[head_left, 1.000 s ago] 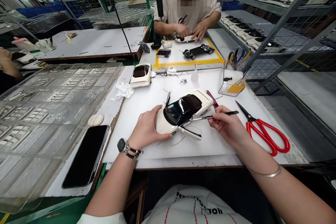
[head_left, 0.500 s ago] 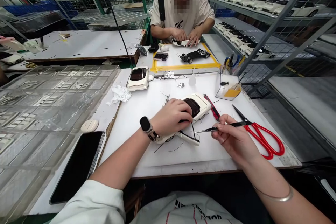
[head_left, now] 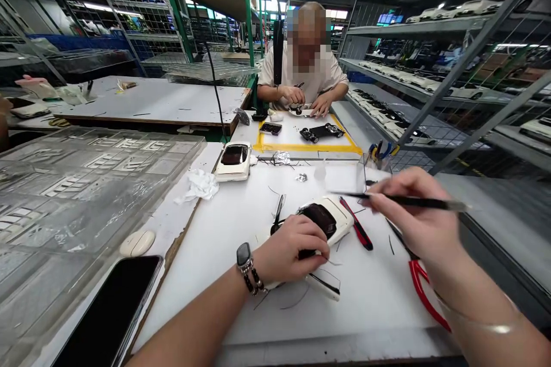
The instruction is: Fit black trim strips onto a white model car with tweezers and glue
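A white model car with a dark roof lies on the white worktable, both its doors swung out. My left hand is closed over its side and grips it, covering much of the cabin. The near door sticks out below my fingers, and the far door stands out beyond my wrist. Raised to the right of the car, my right hand pinches a pair of dark tweezers. Their thin tips point left, above the table and apart from the car. Motion blurs this hand somewhat.
Red-handled scissors lie partly under my right arm, near a red-and-black tool. A second white model car, crumpled tissue, a phone and clear trays are on the left. Opposite, a co-worker handles car parts.
My right hand has lifted the tweezers up and away from the near door. My left hand stays on the car. The camera view has tilted upward.
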`<state>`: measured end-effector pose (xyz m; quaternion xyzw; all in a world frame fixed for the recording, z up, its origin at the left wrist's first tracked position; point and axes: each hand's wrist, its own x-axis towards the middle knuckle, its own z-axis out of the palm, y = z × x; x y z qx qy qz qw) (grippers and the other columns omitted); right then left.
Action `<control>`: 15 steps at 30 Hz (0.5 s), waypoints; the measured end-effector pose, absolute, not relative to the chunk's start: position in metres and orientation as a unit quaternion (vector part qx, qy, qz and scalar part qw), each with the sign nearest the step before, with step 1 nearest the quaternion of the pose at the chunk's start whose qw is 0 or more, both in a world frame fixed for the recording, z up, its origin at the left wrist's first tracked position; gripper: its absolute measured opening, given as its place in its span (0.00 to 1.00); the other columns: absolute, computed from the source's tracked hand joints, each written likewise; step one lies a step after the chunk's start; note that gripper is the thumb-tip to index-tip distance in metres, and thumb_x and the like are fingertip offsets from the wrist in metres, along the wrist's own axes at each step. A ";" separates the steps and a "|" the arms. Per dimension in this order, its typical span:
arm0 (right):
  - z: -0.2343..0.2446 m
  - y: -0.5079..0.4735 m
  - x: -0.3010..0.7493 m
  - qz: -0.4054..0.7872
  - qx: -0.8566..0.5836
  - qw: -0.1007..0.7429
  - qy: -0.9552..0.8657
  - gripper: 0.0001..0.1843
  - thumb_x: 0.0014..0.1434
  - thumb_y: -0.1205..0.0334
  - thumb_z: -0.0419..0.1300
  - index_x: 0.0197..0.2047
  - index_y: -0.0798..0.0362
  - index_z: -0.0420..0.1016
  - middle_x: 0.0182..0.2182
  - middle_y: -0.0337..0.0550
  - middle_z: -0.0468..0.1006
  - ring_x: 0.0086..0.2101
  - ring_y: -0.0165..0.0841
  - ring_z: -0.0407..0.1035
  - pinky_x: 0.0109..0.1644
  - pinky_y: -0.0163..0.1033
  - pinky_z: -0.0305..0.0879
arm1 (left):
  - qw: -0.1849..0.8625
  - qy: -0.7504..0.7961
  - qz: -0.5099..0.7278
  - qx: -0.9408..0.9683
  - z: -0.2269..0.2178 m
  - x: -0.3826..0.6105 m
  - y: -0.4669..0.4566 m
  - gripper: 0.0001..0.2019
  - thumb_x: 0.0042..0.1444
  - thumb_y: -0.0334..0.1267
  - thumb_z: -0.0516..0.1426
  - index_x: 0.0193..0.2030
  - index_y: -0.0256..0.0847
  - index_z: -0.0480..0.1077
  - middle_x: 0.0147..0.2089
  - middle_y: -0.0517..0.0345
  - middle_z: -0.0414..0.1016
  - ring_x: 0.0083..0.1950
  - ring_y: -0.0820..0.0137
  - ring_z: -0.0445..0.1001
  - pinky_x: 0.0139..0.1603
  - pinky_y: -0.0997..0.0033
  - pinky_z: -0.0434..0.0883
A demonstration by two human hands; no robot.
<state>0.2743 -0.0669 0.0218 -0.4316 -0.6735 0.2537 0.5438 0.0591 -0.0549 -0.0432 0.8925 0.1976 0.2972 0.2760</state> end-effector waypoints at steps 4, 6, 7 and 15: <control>-0.002 0.003 0.247 0.209 -0.502 0.382 -0.747 0.08 0.53 0.61 0.61 0.31 0.50 0.63 0.26 0.37 0.69 0.28 0.31 0.63 0.33 0.38 0.60 | 0.313 0.183 0.300 0.882 -0.042 0.059 -0.056 0.05 0.57 0.35 0.55 0.32 0.41 0.72 0.40 0.58 0.77 0.45 0.70 0.71 0.52 0.65 0.61; -0.027 0.035 0.236 0.226 -0.530 0.363 -0.732 0.08 0.53 0.61 0.59 0.30 0.50 0.61 0.24 0.36 0.69 0.25 0.30 0.62 0.31 0.37 0.57 | 0.320 0.181 0.300 0.880 -0.043 0.059 -0.057 0.05 0.56 0.35 0.56 0.31 0.41 0.73 0.40 0.58 0.77 0.45 0.70 0.71 0.52 0.66 0.61; -0.039 0.048 0.233 0.231 -0.546 0.363 -0.719 0.08 0.53 0.60 0.58 0.30 0.50 0.59 0.23 0.35 0.69 0.24 0.30 0.61 0.30 0.37 0.57 | 0.321 0.181 0.300 0.880 -0.044 0.059 -0.057 0.05 0.56 0.35 0.56 0.31 0.41 0.73 0.40 0.58 0.78 0.45 0.70 0.71 0.52 0.66 0.61; -0.070 0.080 0.235 0.252 -0.556 0.340 -0.715 0.09 0.54 0.59 0.53 0.30 0.50 0.53 0.21 0.37 0.71 0.23 0.31 0.64 0.29 0.37 0.57 | 0.326 0.182 0.288 0.882 -0.047 0.061 -0.055 0.06 0.57 0.36 0.55 0.31 0.41 0.72 0.40 0.59 0.78 0.43 0.71 0.72 0.53 0.66 0.60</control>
